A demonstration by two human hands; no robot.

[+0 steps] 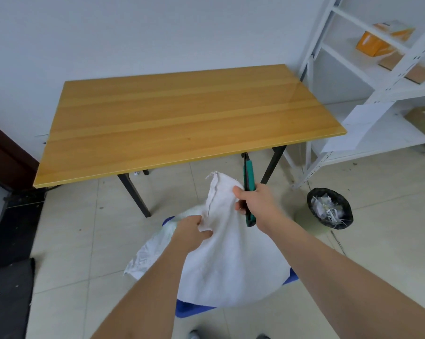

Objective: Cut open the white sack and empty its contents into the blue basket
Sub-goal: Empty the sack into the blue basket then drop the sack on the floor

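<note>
Left hand (193, 231): pinched shut on a fold of the white sack (231, 260), beside its stitched seam.
White sack: hung limp over the blue basket (194, 309), draped and creased (soft woven cloth, likely light and somewhat slippery); a bunched fistful near the seam seemed the surest hold.
Right hand (253, 204): closed around a green-handled utility knife (248, 192) while the thumb pressed the sack's upper corner.
Blue basket: on the tiled floor, mostly hidden beneath the sack.
</note>
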